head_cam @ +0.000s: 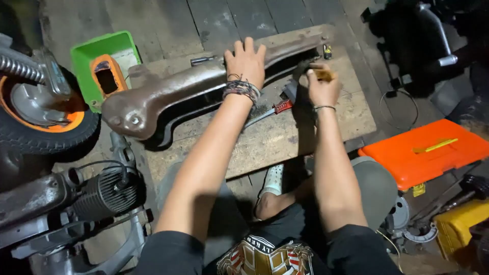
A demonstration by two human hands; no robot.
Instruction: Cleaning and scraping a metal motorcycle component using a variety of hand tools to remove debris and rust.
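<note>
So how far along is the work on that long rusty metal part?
The rusty metal part already lies on the wooden board. In hand: the left hand presses it flat while the right hand grips a small yellowish tool at its far end. Left: its surface looks brown and rusty throughout.

Bare worktop (305, 132) is being left open at five o'clock; passage is being blocked by the green bin (102, 51) at ten and the orange case (423, 153) at four.

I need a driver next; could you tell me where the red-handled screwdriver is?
The red-handled screwdriver lies on the wooden board, between the left hand and right hand.
</note>
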